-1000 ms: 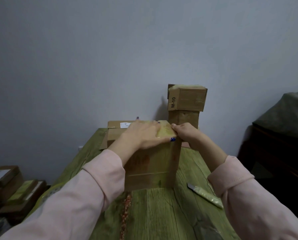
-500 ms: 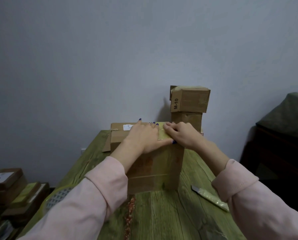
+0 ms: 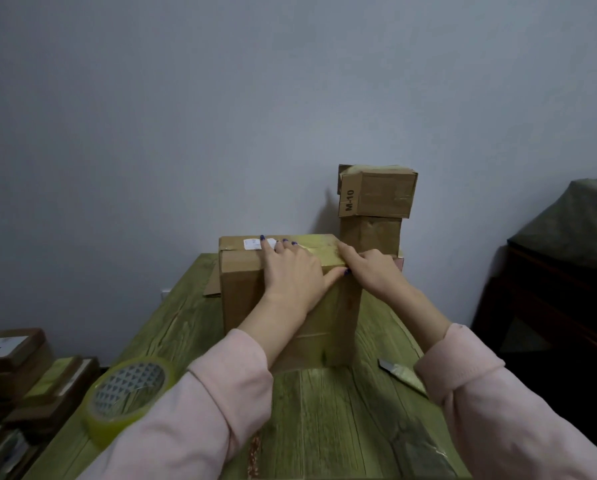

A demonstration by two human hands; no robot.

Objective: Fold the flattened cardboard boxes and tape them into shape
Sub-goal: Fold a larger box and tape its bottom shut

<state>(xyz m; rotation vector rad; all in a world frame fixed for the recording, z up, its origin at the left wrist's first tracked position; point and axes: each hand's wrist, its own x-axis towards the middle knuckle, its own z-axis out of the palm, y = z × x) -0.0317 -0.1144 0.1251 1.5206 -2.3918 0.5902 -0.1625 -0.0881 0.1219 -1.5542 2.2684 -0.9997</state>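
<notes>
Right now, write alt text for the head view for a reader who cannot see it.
Both hands press flat on top of a cardboard box standing on a green wooden table: left hand, right hand. A tape roll lies near left, and two stacked boxes stand behind.

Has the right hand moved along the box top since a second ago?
Yes. The right hand slid leftward from the box's right corner along the taped top edge toward the left hand.
</notes>
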